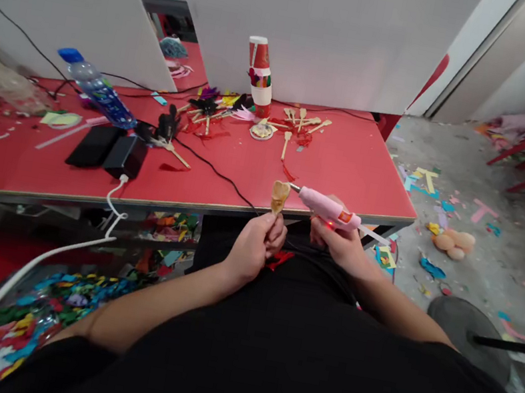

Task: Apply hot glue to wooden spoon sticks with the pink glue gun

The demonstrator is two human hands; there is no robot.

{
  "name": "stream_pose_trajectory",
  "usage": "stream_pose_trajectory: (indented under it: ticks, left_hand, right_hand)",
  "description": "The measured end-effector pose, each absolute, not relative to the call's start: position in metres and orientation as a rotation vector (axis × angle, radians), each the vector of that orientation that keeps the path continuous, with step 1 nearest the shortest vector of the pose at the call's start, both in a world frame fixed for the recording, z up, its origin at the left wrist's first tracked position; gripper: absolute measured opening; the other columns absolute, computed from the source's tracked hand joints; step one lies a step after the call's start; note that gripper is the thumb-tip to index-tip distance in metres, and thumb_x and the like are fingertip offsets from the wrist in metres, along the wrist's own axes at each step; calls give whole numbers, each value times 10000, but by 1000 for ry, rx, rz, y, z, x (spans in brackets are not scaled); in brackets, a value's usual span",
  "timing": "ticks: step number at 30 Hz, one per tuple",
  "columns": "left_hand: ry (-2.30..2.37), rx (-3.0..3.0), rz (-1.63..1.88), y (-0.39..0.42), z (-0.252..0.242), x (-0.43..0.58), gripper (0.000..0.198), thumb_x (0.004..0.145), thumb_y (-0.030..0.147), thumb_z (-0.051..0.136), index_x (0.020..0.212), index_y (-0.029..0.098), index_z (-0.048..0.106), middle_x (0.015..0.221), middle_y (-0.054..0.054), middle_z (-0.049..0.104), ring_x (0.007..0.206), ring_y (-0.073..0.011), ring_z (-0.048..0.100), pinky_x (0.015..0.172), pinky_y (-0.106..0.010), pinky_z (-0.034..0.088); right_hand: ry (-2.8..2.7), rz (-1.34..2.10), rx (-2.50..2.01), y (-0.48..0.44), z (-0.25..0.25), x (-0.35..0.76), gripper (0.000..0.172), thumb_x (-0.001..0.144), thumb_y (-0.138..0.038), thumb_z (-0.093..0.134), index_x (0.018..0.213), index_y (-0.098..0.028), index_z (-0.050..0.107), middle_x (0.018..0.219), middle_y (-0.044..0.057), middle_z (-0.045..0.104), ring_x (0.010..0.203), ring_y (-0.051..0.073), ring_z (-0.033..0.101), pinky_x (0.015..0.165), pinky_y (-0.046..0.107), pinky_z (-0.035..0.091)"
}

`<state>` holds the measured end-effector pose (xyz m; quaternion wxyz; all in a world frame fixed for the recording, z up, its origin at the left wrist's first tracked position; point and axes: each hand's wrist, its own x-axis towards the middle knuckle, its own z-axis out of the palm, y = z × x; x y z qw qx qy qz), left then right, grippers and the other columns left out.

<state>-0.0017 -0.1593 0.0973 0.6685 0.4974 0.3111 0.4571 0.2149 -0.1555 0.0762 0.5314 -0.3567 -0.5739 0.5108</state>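
My left hand pinches the handle of a small wooden spoon, its bowl pointing up above the front edge of the table. Wrapped round the grip of a pink hot glue gun is my right hand. The gun's metal nozzle is at the right rim of the spoon's bowl; whether they touch I cannot tell. A red light glows on the gun, and a clear glue stick sticks out behind it. Something red hangs below my left hand. Another wooden spoon with red strands lies on the table beyond.
On the red table stand stacked paper cups, with several wooden spoons and feathered pieces nearby. A water bottle, black adapter and cables lie left. Paper scraps litter the floor.
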Motion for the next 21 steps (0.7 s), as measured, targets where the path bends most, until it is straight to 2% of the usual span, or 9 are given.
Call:
stream_pose_trajectory:
  ticks: [7,15,21]
  left_hand:
    - [762,1219,1152,-164,99,-8,492,1134,554,592,764,258,458,612,72,367,536,-116,302,534,-274,275]
    - [746,1205,1166,-164,95,-9,553,1134,687,657,833,257,486,659,73,378,558,-115,296,526,-275,266]
    - [751,1184,1170,-169,94,-12,545,1141,671,676,837,253,501,653,70,373,550,-109,280,501,-274,221]
  right_hand:
    - [-1508,1145,-804,-151,95,205,428,1060,-616,876,1229,-278,675,836,-44,595,644,146,519,587,325,436]
    - [-1659,929,-868,-146,113,201,359,1076,-585,827,1177,-271,686,909,-3,632,753,177,527,680,340,439]
    - [-1703,915,-878,-144,109,207,348,1055,-568,859,1177,-274,717,940,7,659,791,188,554,708,350,449]
